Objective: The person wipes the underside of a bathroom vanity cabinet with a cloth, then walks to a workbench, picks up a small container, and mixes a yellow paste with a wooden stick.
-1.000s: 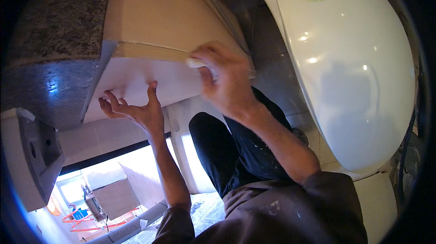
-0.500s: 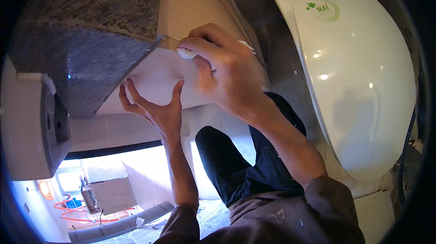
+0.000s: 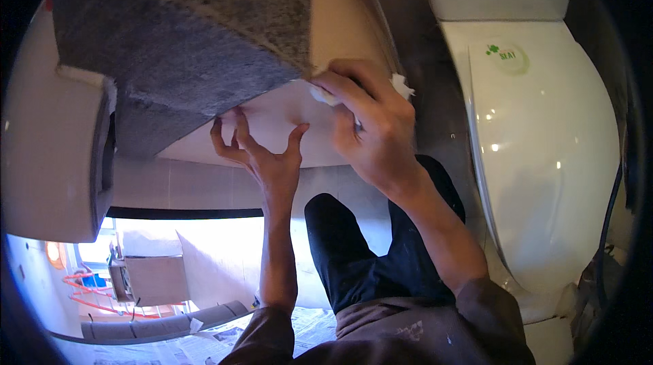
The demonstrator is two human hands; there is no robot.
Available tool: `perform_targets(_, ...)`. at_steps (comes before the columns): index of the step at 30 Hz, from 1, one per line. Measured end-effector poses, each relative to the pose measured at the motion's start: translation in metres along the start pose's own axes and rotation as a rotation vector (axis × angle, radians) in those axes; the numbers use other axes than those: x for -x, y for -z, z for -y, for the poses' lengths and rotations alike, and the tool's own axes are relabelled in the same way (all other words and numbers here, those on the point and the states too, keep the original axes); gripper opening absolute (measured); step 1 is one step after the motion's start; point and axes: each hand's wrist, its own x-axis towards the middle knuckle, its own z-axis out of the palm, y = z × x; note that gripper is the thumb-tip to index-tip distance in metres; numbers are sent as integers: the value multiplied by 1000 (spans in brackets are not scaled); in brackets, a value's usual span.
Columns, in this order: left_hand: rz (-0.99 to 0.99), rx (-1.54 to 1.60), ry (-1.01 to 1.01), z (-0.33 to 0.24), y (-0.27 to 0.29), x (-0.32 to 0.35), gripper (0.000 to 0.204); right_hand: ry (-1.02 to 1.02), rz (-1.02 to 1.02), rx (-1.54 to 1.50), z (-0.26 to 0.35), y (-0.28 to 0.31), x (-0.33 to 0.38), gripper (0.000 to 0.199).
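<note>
A white toilet (image 3: 544, 154) stands right; newspaper (image 3: 204, 351) covers the sunlit floor.

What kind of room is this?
Most likely a bathroom under repair: a white toilet with its lid shut stands beside a tiled wall, and newspaper covers the floor.

Toilet (image 3: 544, 161) blocks right; granite counter (image 3: 183, 39) overhead.

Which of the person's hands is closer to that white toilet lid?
The right hand, holding a white tissue against the beige panel, is nearer the toilet lid. The left hand rests flat on the panel, farther away.
</note>
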Motion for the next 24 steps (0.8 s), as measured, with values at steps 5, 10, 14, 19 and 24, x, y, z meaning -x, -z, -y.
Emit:
perform_targets(5,0,27,29,0,-2,1,109,94,-10,60,-3,-3,-2,36)
perform_targets(10,-44,4,-15,1,-7,0,110,171,-2,159,-3,0,1,37)
perform_targets(14,-64,3,-60,5,-9,4,110,247,3,223,-2,-3,0,38)
perform_targets(19,-70,9,-40,6,-10,3,109,206,42,270,-1,-1,9,38)
perform_targets(24,-90,47,0,3,-11,1,102,224,7,240,4,-4,0,37)
